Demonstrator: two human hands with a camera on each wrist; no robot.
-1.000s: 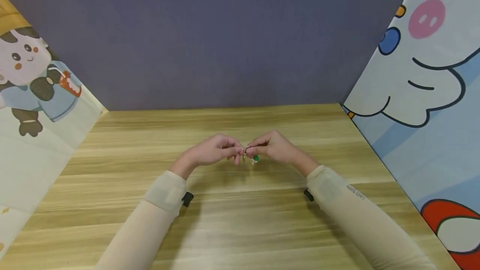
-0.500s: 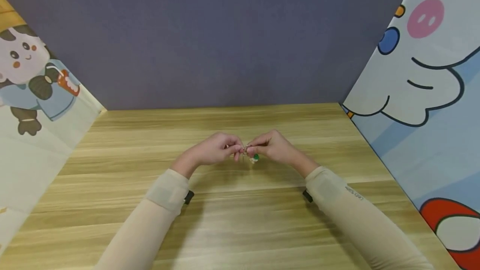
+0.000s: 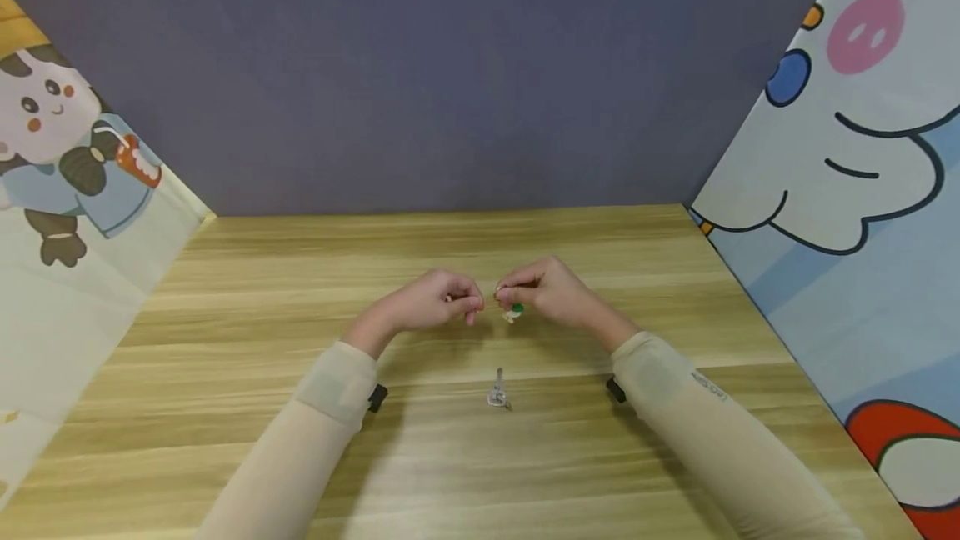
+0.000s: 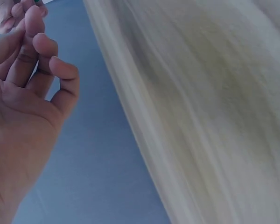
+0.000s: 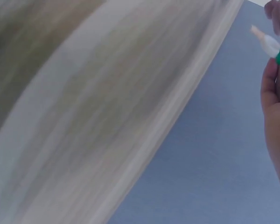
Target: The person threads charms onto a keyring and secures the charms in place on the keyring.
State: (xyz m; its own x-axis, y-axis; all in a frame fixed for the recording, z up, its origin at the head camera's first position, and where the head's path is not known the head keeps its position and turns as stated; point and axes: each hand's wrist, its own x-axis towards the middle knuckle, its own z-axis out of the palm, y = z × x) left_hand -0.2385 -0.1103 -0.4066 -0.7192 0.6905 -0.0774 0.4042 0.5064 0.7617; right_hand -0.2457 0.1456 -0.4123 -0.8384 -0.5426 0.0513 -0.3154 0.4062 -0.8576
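Facing each other at mid-table, head view: two bare hands, a narrow gap between them. Left hand (image 3: 427, 303), at 9 o'clock of the gap: fingers bent, thumb and index finger pressed together; whether anything sits between them cannot be told. Right hand (image 3: 553, 297), at 3 o'clock: thumb and index finger pinching the top of a charm (image 3: 513, 313), green and white, which hangs at the hand's 8 o'clock; the fine part at the fingertips is too small to identify. Key (image 3: 497, 395), silvery, one piece: lying on the table at 6 o'clock of the gap, apart from both hands, shank towards 12, bow towards 6. Table (image 3: 150, 407): pale wood grain. Sleeves (image 3: 300, 440), cream, a pair: entering from 7 and 5 o'clock. Partition (image 3: 480, 73), dark grey-blue: beyond the table at 12. Printed panels (image 3: 866, 157), cartoon figures: at 10 and 2.

Left wrist view: left hand at 9 o'clock, little finger hooked apart from the others; right hand's fingers and a speck of green at 11; table, blurred, at 2.

Right wrist view: right hand at 3 o'clock, partly cropped; charm at 2, green end nearest the fingers, white body, peach tip towards 10; left fingertips above, at 1.
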